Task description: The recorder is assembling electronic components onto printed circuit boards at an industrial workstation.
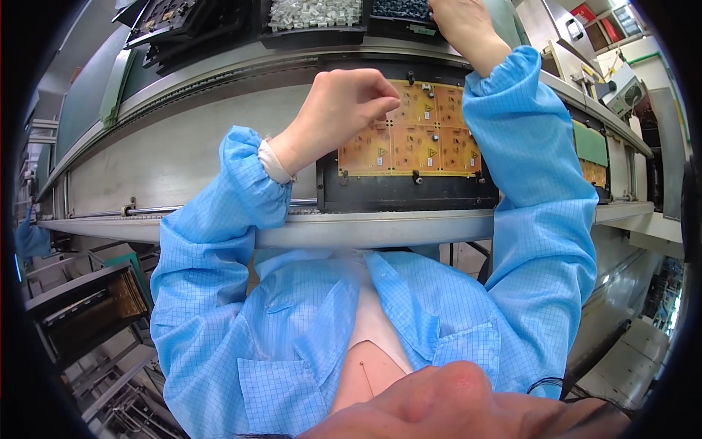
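Metal rails bend across the workshop, bounding a long grey table (183, 157), and a worker in a blue gridded coat (270, 395) leans in from the near side. Take the orange circuit board (411, 150) as the middle of a clock: it lies flat inside a black frame (409, 194), a panel split into several sections, with a couple of small blue parts sitting on it. The right sleeve (530, 139) hides some of its right side.

At ten o'clock, the left hand (340, 106) hangs over the board's edge, fingers curled and thumb drawn close to the forefinger; I can't tell whether something small is pinched there. A pale band (275, 162) circles that wrist. At one o'clock, the right hand (472, 25) reaches to a bin of dark blue parts (401, 9), which sits near twelve. Its fingertips run out of sight, so I can't tell whether they grip anything.

Toward eleven stands a black bin of whitish parts (314, 13); farther round, at ten, some black trays (179, 29) are stacked. At three, a green sheet (591, 144) covers part of another orange board (594, 173). Well off at eight, a dark rack (88, 311) stands below the table.
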{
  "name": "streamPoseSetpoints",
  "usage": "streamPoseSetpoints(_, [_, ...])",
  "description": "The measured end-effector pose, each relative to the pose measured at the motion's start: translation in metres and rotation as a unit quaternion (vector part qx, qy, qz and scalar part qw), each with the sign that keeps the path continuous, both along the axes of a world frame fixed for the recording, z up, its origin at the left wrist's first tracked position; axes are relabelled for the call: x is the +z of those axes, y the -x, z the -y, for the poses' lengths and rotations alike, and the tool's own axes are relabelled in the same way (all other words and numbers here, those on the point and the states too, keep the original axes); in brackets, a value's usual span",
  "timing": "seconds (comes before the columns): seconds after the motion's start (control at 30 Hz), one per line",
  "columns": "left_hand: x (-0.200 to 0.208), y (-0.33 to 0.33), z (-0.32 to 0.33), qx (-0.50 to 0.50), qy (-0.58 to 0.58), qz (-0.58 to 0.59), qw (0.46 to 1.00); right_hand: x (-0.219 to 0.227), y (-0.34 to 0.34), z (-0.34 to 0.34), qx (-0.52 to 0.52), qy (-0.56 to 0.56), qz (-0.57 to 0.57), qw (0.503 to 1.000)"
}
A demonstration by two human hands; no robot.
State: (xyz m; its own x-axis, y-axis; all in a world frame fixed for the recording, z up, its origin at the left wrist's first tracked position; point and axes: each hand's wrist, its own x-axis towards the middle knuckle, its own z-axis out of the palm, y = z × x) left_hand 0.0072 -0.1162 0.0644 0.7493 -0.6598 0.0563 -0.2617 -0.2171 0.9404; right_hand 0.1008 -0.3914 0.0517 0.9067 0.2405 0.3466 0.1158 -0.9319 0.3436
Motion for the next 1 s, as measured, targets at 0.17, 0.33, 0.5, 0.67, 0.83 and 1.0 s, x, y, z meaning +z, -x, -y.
streamPoseSetpoints(0.17, [-0.006, -0.003, 0.027, -0.019, -0.063, 0.076, 0.995, 0.0, -0.004, -0.007, 0.039, -0.027, -0.019, 0.999])
streamPoseSetpoints(0.33, [-0.025, -0.003, 0.048, -0.028, -0.108, 0.253, 0.961, 0.007, 0.003, -0.014, 0.046, -0.05, 0.03, 0.997])
streamPoseSetpoints(0.5, [-0.029, 0.007, 0.058, -0.049, -0.135, 0.262, 0.954, 0.009, 0.003, -0.014, 0.062, -0.093, 0.066, 0.991])
streamPoseSetpoints(0.67, [-0.034, 0.009, 0.059, -0.045, -0.122, 0.288, 0.949, 0.018, 0.021, -0.021, 0.093, -0.17, 0.12, 0.974])
streamPoseSetpoints(0.83, [-0.023, 0.015, 0.063, -0.038, -0.15, 0.278, 0.948, 0.021, 0.049, -0.016, 0.142, -0.245, 0.124, 0.951])
streamPoseSetpoints(1.0, [-0.022, 0.013, 0.064, -0.042, -0.169, 0.261, 0.95, 0.031, 0.085, -0.021, 0.181, -0.328, 0.115, 0.92])
